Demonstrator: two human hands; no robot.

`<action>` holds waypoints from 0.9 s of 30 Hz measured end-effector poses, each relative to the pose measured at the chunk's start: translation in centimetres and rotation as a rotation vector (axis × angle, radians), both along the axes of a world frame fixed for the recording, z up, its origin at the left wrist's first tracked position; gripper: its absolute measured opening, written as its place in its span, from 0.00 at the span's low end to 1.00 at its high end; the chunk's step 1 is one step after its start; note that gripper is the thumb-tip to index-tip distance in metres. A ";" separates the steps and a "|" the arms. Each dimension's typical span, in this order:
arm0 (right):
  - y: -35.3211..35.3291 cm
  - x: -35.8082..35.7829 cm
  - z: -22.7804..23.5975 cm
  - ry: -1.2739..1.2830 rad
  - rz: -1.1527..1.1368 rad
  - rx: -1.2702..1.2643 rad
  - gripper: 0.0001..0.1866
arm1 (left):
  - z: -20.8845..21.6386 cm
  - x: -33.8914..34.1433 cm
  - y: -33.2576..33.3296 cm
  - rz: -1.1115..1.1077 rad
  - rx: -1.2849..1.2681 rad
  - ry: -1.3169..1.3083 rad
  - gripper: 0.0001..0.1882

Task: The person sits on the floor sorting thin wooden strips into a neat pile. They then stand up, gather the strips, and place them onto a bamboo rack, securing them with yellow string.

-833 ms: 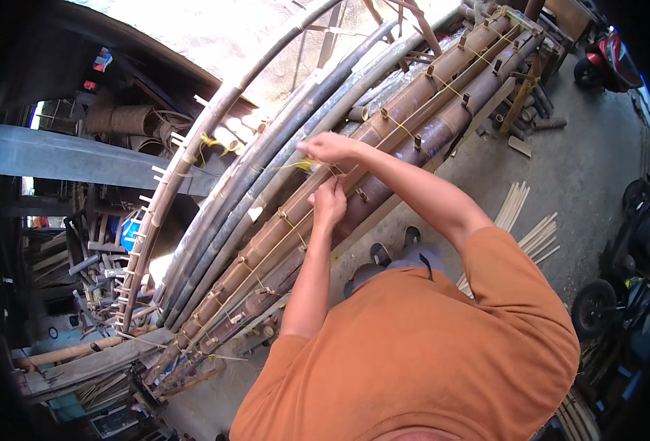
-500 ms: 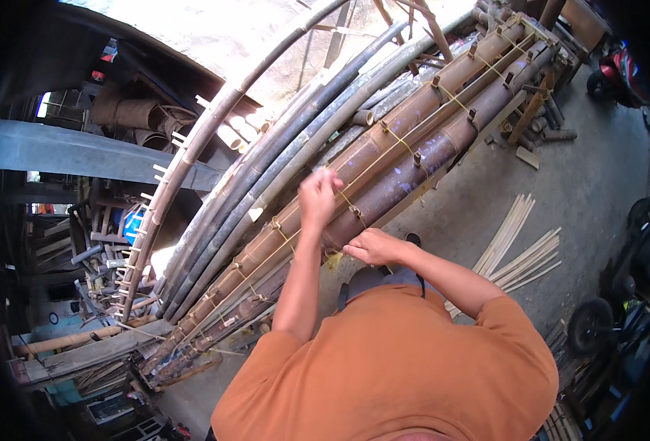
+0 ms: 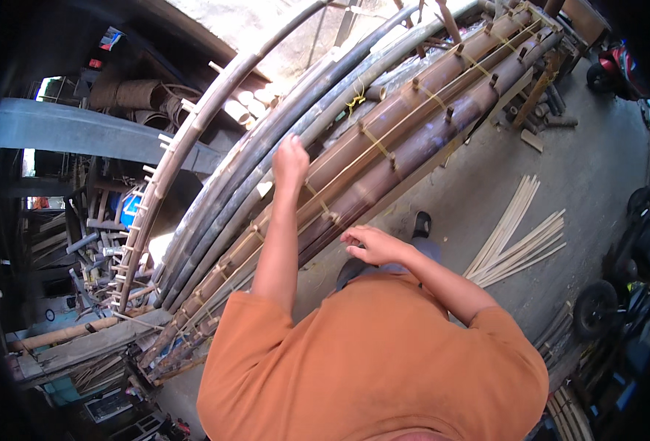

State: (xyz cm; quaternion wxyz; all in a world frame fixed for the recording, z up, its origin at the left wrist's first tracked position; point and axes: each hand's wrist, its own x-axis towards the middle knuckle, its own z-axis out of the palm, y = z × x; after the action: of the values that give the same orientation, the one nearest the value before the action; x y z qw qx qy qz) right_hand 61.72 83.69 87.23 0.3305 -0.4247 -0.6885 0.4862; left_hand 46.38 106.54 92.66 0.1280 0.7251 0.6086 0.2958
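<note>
My left hand (image 3: 290, 163) is raised over the bamboo poles with its fingers curled closed. What they hold, if anything, is hidden. My right hand (image 3: 369, 244), near my body, has loosely bent fingers, partly apart, and nothing visible in them. Just beyond it run two thick brown bamboo poles (image 3: 406, 156), side by side, with short dark pegs (image 3: 448, 115) standing up along them. Thin yellowish ties (image 3: 377, 142) cross the poles at intervals. A small bright yellow tangle of strands (image 3: 355, 101) shows over the grey poles behind; whether it rests there I cannot tell.
A curved bamboo pole with pale pegs (image 3: 164, 165) arches at the left, beside several dark bent poles (image 3: 225, 184). Pale split strips (image 3: 512, 231) lie on the floor to the right. A red motorbike (image 3: 625, 70) stands at the far right, and a black wheel (image 3: 595, 310) nearer.
My left hand has moved left and farther from me, off the brown poles. My right hand has drawn back from the near pole. Yellow strands by it are gone; a yellow tangle now shows farther off.
</note>
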 end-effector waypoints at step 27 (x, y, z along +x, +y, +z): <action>1.2 -5.4 2.5 -0.211 0.099 0.242 0.24 | -1.2 -5.7 -11.2 -0.103 -0.315 -0.082 0.13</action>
State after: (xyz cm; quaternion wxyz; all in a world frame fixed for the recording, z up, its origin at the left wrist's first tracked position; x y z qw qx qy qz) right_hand 56.33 84.90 89.71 0.2808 -0.3962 -0.7928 0.3683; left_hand 40.73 95.31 91.44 0.2799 0.7134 0.6038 0.2193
